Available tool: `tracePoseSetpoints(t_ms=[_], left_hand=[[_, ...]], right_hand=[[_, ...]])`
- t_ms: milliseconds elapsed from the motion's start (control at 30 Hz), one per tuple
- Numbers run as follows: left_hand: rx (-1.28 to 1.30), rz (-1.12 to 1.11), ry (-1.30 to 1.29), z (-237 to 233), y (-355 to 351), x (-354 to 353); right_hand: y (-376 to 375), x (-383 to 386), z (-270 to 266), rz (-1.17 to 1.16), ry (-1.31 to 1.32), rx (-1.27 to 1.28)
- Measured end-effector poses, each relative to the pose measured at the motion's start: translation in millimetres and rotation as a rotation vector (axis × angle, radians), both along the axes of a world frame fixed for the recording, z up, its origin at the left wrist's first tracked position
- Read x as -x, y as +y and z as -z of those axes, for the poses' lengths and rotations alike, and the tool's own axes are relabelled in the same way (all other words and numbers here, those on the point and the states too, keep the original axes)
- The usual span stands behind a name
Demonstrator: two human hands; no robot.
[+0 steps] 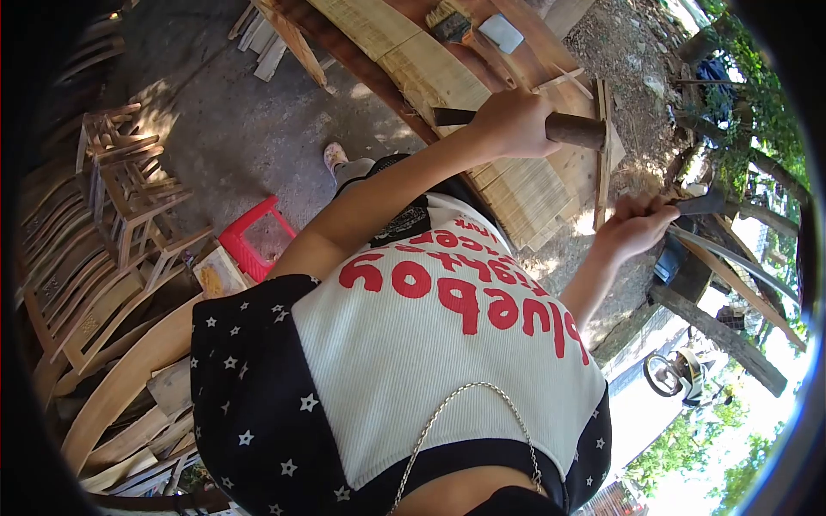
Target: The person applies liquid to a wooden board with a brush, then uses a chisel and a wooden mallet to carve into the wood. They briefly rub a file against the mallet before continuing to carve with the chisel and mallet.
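Note:
My left hand is closed round a long dark tool with a thick round brown handle on one side. A thin dark end sticks out on the other side; its exact kind is hard to make out. Beneath that hand lie pale wooden boards on a bench. Further right, away from the boards, my right hand is closed on a grey-brown tool with a broad flat end. The grip inside the fingers is hidden.
A brush and a pale block lie on the bench top. On the left are a red plastic stool, stacked wooden chair frames and curved timber. Branches, beams and a parked motorbike are on the right.

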State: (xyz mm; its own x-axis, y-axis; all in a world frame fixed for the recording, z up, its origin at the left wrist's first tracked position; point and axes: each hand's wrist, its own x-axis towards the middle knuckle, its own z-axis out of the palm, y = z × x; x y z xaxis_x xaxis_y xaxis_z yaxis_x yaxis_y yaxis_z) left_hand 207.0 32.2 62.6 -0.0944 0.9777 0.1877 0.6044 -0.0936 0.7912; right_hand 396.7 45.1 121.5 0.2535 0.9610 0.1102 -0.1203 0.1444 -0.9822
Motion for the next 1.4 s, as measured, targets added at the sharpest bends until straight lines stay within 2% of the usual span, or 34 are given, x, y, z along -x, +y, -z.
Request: tracePoseSetpoints(t_ms=[67,100,133,233,267,333,367,467,500,533,600,633,700,800,867,933,1033,1133,1200,1233,1300,1400], left_hand=[[0.001,0.004,0.049,2,3,1],[-0.018,0.008,0.049,3,3,3],[-0.031,0.015,0.047,4,0,4],[-0.008,0.047,0.043,1,-8,5],[-0.003,0.049,0.044,4,-9,3],[-0.042,0.07,0.08,12,-6,1],[-0.042,0.073,0.09,18,-5,4],[-0.056,0.013,0.139,29,-12,18],[-0.059,-0.001,0.11,28,-16,21],[-0.065,-0.015,0.083,25,-18,23],[-0.095,-0.008,0.076,17,-21,16],[-0.139,0.005,0.06,12,-24,10],[-0.192,0.037,0.092,11,-24,2],[-0.244,0.059,0.102,5,-23,-2],[-0.239,0.052,0.081,5,-22,-3],[-0.235,0.041,0.056,7,-20,-3],[-0.225,0.034,0.06,12,-17,-1],[-0.355,-0.102,-0.139,5,-7,14],[-0.321,-0.161,-0.312,-3,-4,31],[-0.314,-0.15,-0.31,-13,-5,39],[-0.34,-0.286,-0.642,-32,-9,55],[-0.338,-0.295,-0.56,-18,-12,86]], right_hand=[[-19,10,31,-0.231,-0.472,-0.085],[-31,18,27,-0.509,-0.181,0.255],[-33,15,32,-0.429,-0.31,0.174],[-28,10,12,-0.001,-0.128,0.072],[-32,8,22,0.001,-0.126,0.077],[-44,16,46,-0.096,-0.34,0.01],[-58,21,42,-0.429,-0.133,0.296],[-48,1,49,-0.35,-0.27,0.129],[-47,-1,40,-0.166,-0.234,0.13],[-48,7,23,-0.054,-0.077,0.131],[-46,7,26,0.033,0.085,0.085],[-47,8,29,0.034,0.088,0.084],[-50,12,38,-0.16,0.034,0.144],[-51,10,36,-0.224,0.049,0.156],[-47,5,37,-0.199,0.082,0.151],[-43,2,33,-0.204,-0.021,0.102],[-41,5,28,-0.193,-0.043,0.128],[-40,4,29,-0.21,-0.052,0.128],[-40,3,27,-0.214,-0.045,0.116],[-38,4,26,-0.208,-0.057,0.109],[-35,4,23,-0.213,-0.059,0.094],[-31,7,18,-0.221,-0.055,0.066]])
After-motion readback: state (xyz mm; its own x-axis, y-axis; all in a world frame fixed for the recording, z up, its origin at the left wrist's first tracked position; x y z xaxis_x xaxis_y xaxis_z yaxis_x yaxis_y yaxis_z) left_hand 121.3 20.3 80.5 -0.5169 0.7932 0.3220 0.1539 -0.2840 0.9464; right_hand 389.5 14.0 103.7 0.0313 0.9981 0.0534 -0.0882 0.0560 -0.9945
